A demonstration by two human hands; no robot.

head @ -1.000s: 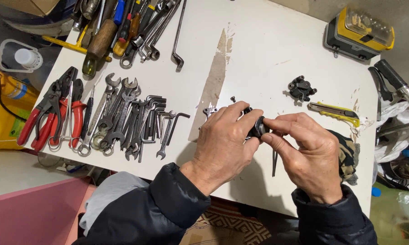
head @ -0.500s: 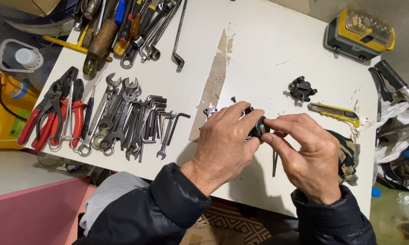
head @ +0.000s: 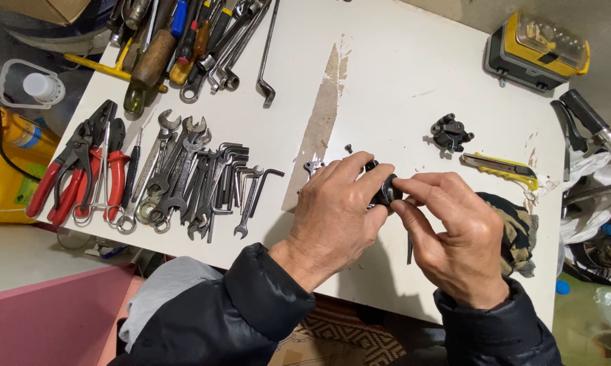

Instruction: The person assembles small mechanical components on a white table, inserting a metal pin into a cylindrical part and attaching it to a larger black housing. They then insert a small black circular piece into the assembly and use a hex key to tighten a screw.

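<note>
Two hands hold one small black part (head: 385,192) above the white surface (head: 400,74), left of the yellow knife (head: 501,169). Left hand (head: 336,213) grips it; right hand (head: 458,237) pinches its end. Position is unchanged from a second ago: fitting continues.

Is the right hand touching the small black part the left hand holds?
Touching. The head view shows the right hand with thumb and forefinger tips pinched on the small black part, which the left hand grips from the other side; no gap is visible.
</note>
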